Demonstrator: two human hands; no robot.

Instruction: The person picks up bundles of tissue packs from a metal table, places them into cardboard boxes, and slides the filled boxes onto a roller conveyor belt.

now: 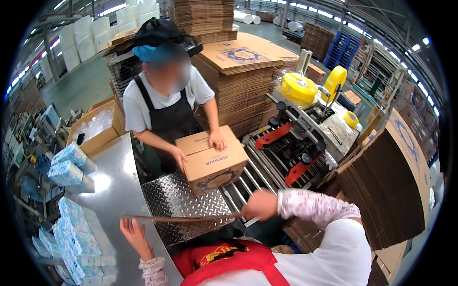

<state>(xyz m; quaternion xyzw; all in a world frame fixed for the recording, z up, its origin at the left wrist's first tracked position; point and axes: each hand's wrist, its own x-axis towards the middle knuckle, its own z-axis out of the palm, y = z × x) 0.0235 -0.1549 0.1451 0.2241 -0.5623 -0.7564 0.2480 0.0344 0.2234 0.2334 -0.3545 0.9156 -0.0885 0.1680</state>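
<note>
A thin flattened cardboard box (186, 219), seen nearly edge-on, stretches between my hands above the metal surfaces. Its right end is in the closed fist of my right hand (260, 205), slightly blurred by motion. My left hand (135, 236) is at the other end, fingers stretched and apart, their tips reaching the cardboard's edge. Across from me, a co-worker in a dark apron (167, 107) has both hands on a closed cardboard carton (214, 162) with blue print. That carton rests at the border of the diamond-plate surface (183, 202) and the roller conveyor (243, 183).
A steel table (117, 171) at left carries stacked blue-white tissue packs (78, 233). Behind them stands an open carton (114, 125) of clear plastic. At right is a carton-taping machine (300, 143) with yellow tape rolls (299, 88). Tall flat-cardboard stacks (386, 186) flank it.
</note>
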